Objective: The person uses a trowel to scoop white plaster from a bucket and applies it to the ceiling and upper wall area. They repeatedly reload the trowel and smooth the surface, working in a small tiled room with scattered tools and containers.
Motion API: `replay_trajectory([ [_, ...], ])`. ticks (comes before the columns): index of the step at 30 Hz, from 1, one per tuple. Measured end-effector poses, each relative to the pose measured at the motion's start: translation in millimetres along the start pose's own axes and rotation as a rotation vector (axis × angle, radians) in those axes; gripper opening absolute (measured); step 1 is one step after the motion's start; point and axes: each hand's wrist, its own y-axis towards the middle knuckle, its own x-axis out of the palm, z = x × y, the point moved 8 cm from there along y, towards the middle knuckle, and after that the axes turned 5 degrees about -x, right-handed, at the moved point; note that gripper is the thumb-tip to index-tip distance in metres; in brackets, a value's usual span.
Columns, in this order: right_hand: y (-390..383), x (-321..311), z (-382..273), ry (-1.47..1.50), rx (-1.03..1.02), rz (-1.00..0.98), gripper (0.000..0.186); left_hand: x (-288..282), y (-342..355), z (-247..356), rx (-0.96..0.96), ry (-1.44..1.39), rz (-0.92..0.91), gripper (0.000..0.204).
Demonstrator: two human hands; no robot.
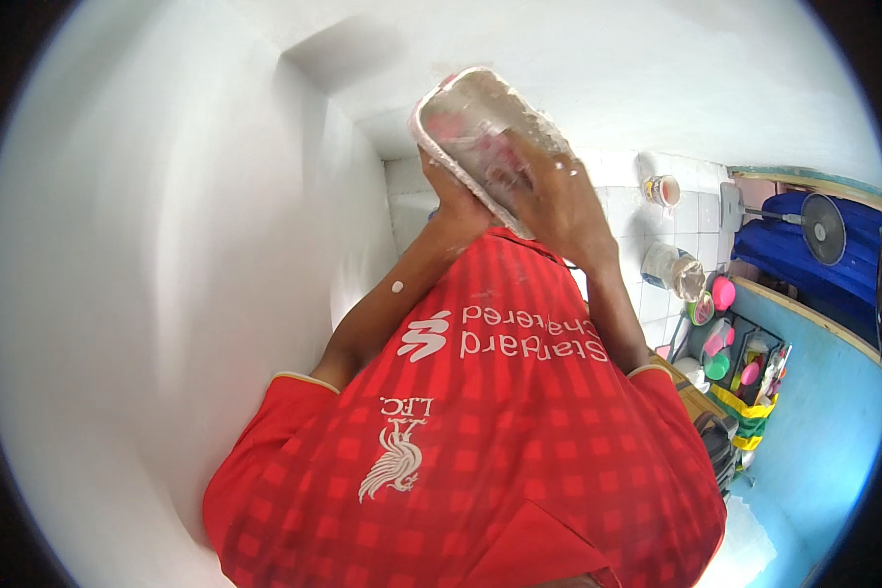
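A clear, rounded rectangular plastic tub (pixel 480 122), its rim and sides smeared with white paste, is held tilted in front of my chest. My left hand (pixel 456 201) is closed round its lower left side, and the fingers are mostly hidden behind the wall. My right hand (pixel 559 196) lies over the tub's right side, with its fingers toward the inside. Motion blurs those fingers, and a pinkish smudge beside them is too unclear to name. White flecks dot my right hand, and a white blob sticks to my left forearm (pixel 382 294).
White walls (pixel 235 245) meet in a corner at left and ahead. On the white tiled floor (pixel 622 211) to the right stand a cup (pixel 661 191) and a clear jar (pixel 671 269). Farther right are a fan (pixel 821 229), blue cloth (pixel 769 240) and a rack of colourful kitchenware (pixel 745 353).
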Motion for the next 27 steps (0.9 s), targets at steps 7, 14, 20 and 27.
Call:
replay_trajectory([
  [7, 0.5, -20.2, 22.7, 0.379, 0.411, -0.095, 0.037, 16.4, 3.0, 8.6, -0.158, -0.351, 0.082, 0.054],
  [14, -2.1, 6.5, -5.8, 0.005, 0.052, 0.030, 0.042, 18.4, 3.0, 14.4, -0.132, -0.388, 0.157, 0.055],
  [20, -2.3, -18.0, 19.9, 0.422, 0.256, -0.005, 0.038, -12.3, 7.8, 7.2, 0.100, 0.129, -0.059, 0.053],
  [27, 0.3, -2.9, -4.1, 0.035, 0.056, -0.027, 0.041, 38.8, -9.2, 11.1, -0.271, -0.389, 0.056, 0.056],
])
